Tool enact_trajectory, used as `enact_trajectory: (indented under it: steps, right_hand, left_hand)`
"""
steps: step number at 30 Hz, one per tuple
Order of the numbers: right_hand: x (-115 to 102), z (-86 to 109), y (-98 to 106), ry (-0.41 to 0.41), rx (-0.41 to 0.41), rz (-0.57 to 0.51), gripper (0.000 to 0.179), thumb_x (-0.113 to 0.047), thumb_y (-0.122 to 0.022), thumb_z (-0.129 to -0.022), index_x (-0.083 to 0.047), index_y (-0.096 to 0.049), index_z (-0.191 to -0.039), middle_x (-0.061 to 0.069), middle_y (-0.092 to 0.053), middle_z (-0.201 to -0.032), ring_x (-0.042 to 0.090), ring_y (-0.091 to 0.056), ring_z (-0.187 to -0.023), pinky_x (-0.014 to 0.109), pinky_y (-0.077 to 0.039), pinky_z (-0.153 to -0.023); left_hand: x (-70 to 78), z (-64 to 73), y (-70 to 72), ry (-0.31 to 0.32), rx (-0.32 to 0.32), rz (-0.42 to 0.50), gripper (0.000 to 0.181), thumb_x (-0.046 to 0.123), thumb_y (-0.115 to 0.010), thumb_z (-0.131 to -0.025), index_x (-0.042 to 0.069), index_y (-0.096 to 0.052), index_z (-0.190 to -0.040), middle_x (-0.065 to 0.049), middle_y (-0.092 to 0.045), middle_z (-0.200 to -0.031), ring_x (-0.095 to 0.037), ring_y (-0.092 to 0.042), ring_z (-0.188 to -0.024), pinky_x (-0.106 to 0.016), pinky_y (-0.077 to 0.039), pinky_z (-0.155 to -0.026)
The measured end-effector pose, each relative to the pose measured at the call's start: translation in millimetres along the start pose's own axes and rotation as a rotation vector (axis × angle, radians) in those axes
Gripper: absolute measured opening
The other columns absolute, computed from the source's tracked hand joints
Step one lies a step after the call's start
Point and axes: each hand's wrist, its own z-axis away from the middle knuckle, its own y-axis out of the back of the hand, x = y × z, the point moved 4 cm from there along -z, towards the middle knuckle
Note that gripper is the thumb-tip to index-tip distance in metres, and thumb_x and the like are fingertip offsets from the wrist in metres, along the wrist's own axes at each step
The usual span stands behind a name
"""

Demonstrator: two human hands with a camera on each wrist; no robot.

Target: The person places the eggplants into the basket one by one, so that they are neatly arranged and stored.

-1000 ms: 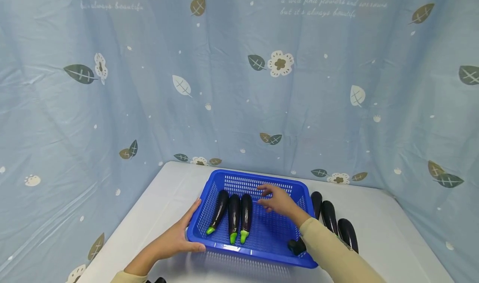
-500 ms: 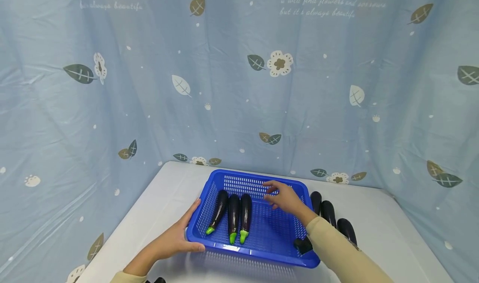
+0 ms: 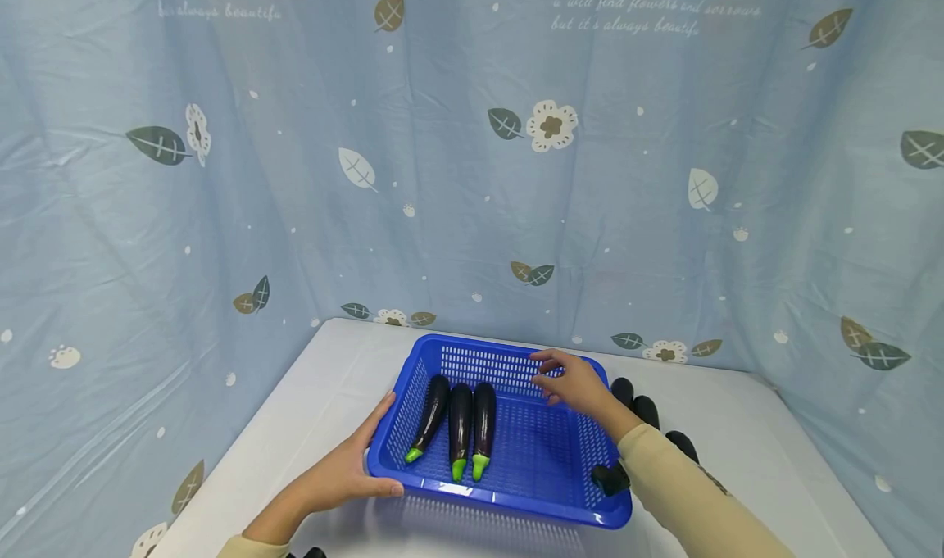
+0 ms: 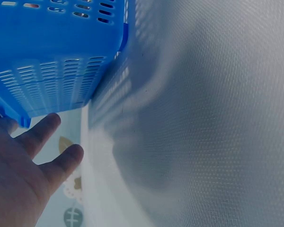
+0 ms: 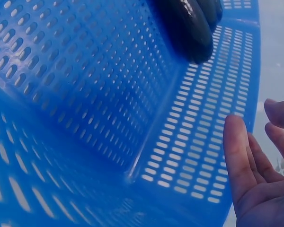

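Note:
Three glossy eggplants (image 3: 460,427) lie side by side in the left part of a blue plastic basket (image 3: 501,492), their green stem ends toward me. My left hand (image 3: 347,469) touches the basket's near left corner, fingers straight along the side and thumb at the front. In the left wrist view, those fingers (image 4: 61,163) are spread beside the slotted wall. Over the far right part of the basket hovers my right hand (image 3: 571,384), fingers loosely bent with nothing between them. The right wrist view has this hand (image 5: 260,184) next to the far rim, well apart from the eggplants.
More eggplants (image 3: 646,411) lie on the white table (image 3: 767,468) just right of the basket, partly hidden by the right sleeve (image 3: 686,484). Black wrist-worn devices (image 3: 610,479) show at both arms. A blue patterned curtain (image 3: 472,214) hangs around the table's back and sides.
My right hand has drifted to the right, away from the eggplants in the basket and toward its right rim. The left hand, basket and eggplants stay put.

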Motion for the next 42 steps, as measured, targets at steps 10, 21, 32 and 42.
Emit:
enact_trajectory:
  steps: [10, 21, 32, 42]
  right_hand:
    - [0.2, 2.1, 13.8, 0.020, 0.021, -0.007, 0.038, -0.011, -0.069, -0.097, -0.005, -0.063, -0.134, 0.018, -0.068, -0.118, 0.028, -0.071, -0.081, 0.045, -0.062, -0.072]
    - [0.4, 4.6, 30.2, 0.052, 0.031, -0.011, 0.040, -0.012, -0.067, -0.099, -0.001, -0.060, -0.137, 0.016, -0.067, -0.113, 0.031, -0.070, -0.083, 0.036, -0.061, -0.067]
    - [7.9, 12.3, 45.6, 0.058, 0.076, 0.018, 0.040, -0.012, -0.067, -0.099, -0.001, -0.060, -0.137, 0.019, -0.067, -0.112, 0.035, -0.071, -0.085, 0.043, -0.062, -0.071]
    - [24.7, 17.9, 62.4, 0.034, 0.117, 0.073, 0.040, -0.014, -0.068, -0.098, -0.002, -0.061, -0.136, 0.018, -0.066, -0.112, 0.027, -0.068, -0.080, 0.031, -0.059, -0.062]
  left_hand:
    - [-2.4, -1.8, -0.5, 0.008, -0.001, 0.002, 0.128, 0.033, -0.090, -0.076, 0.026, 0.002, -0.165, -0.019, -0.003, -0.170, -0.049, -0.021, -0.149, -0.066, -0.030, -0.112]
    - [0.6, -0.7, 0.0, 0.006, -0.005, -0.001, 0.128, 0.033, -0.090, -0.076, 0.029, 0.002, -0.165, -0.020, -0.004, -0.169, -0.050, -0.022, -0.148, -0.066, -0.032, -0.111]
    - [1.3, 0.0, -0.4, 0.003, -0.008, 0.006, 0.128, 0.032, -0.090, -0.076, 0.030, 0.003, -0.165, -0.020, -0.003, -0.169, -0.050, -0.022, -0.148, -0.066, -0.031, -0.112]
    - [0.7, 0.0, -0.4, 0.001, -0.004, 0.006, 0.128, 0.031, -0.090, -0.076, 0.032, 0.003, -0.164, -0.020, -0.003, -0.169, -0.050, -0.021, -0.149, -0.066, -0.031, -0.112]
